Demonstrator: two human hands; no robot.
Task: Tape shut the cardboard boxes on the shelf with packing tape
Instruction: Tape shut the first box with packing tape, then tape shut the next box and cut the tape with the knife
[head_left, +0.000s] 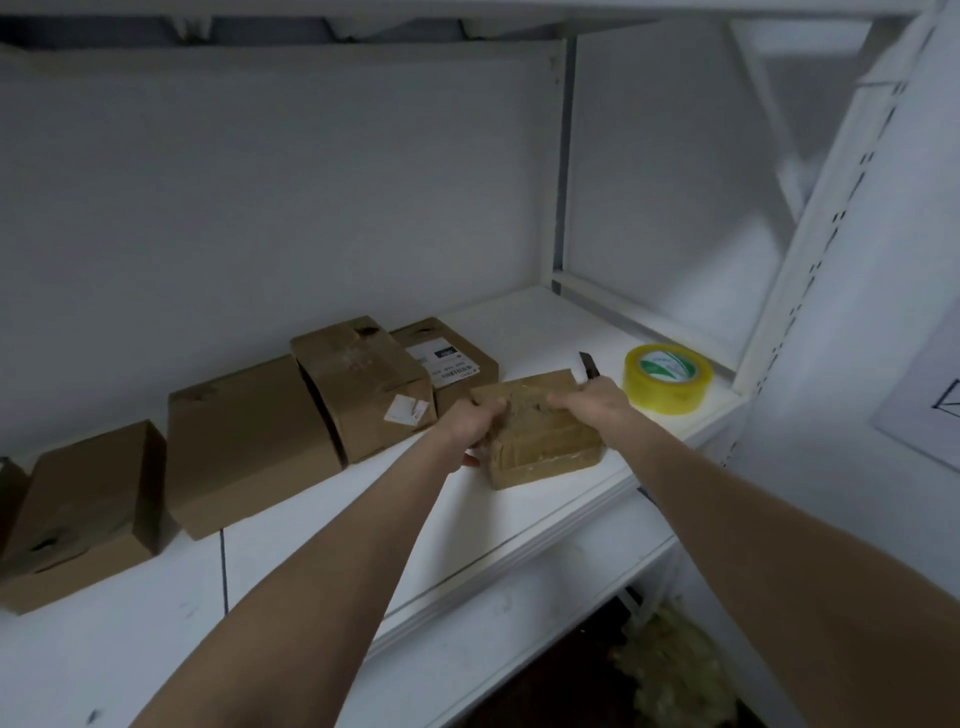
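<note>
Here the left hand (475, 423) clasps an edge of the small taped box (545, 444) while the right hand (589, 400), gripping a dark cutter (588, 364), presses its top.

Brown cardboard boxes (249, 441) line a white shelf (545, 322); the yellow tape roll (667, 378) bears a green-and-white label.

small box (540, 431) at shelf (519, 525) front, tape roll (667, 378) to its right, knife (589, 366) between them, four boxes (249, 441) rowed left, one (449, 361) behind
</note>
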